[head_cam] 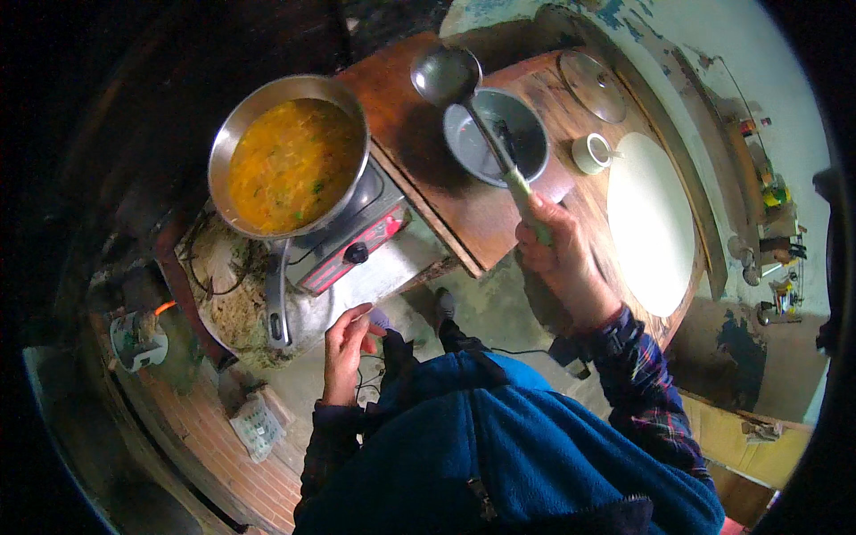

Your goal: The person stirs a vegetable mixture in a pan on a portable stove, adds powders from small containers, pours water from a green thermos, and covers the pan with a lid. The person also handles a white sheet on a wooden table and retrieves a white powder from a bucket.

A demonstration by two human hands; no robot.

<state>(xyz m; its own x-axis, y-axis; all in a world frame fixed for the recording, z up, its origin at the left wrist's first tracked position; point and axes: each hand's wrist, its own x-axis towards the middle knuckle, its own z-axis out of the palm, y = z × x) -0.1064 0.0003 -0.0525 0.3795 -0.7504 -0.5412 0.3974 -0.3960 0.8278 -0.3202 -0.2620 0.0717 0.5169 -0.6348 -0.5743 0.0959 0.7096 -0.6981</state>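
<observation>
My right hand (558,247) grips the green handle of a metal ladle (491,137), whose bowl points away from me above the wooden table. Under the ladle's shaft stands a grey pot (461,157) with a dark utensil inside. My left hand (349,344) hangs with loosely curled fingers and holds nothing, near the counter's front edge. Ahead of it, a steel frying pan (223,157) full of orange-yellow soup (294,164) with green bits sits on a portable stove (358,251) with a black knob. The pan's handle (277,301) points towards me.
On the wooden table (582,70) lie a glass lid (592,87), a white cup (591,154) and a large white round board or sheet (652,224). A wall shelf with small items runs along the right. A plastic bag (257,428) lies at lower left.
</observation>
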